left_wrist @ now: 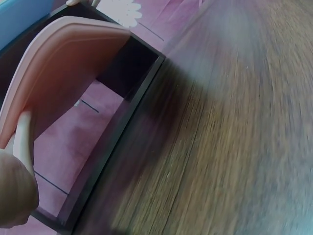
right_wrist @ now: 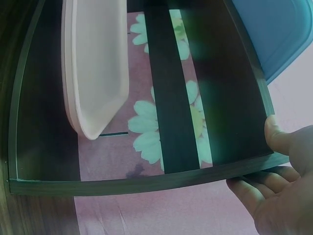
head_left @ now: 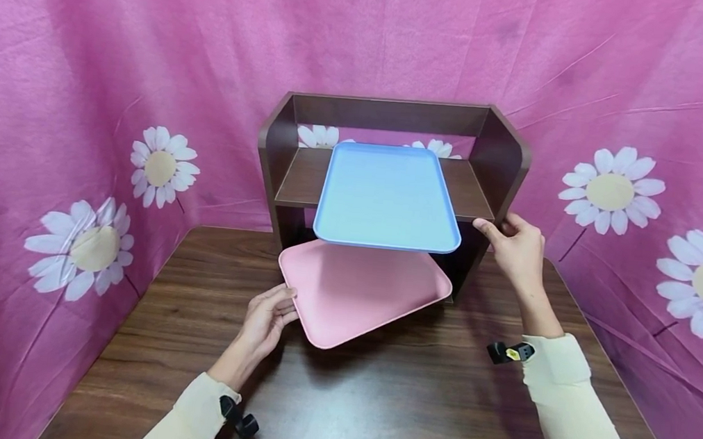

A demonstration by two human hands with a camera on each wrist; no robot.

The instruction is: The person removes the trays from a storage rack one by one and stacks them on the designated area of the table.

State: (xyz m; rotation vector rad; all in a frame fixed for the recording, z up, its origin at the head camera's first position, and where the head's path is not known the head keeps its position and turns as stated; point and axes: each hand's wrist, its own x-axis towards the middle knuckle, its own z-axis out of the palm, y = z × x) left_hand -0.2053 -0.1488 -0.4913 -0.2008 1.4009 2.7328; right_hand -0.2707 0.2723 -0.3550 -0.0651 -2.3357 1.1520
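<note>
A pink tray [head_left: 358, 290] sticks out at an angle from the shelf's lower compartment, its front left corner swung toward the person. The left hand [head_left: 267, 317] holds the tray by its left edge, with fingers [left_wrist: 24, 139] beneath it in the left wrist view. On the dark brown desktop shelf [head_left: 295, 183], a blue tray [head_left: 391, 195] lies on the upper board and juts past the front edge, over the pink one. The right hand [head_left: 515, 251] grips the shelf's right side panel, its thumb [right_wrist: 276, 137] at the upper board's front corner in the right wrist view.
The shelf stands at the back of a wood-grain table [head_left: 366, 416]. Behind and beside it hangs a pink curtain [head_left: 405, 36] printed with large white daisies. Black straps with small devices are on both sleeves [head_left: 197, 401].
</note>
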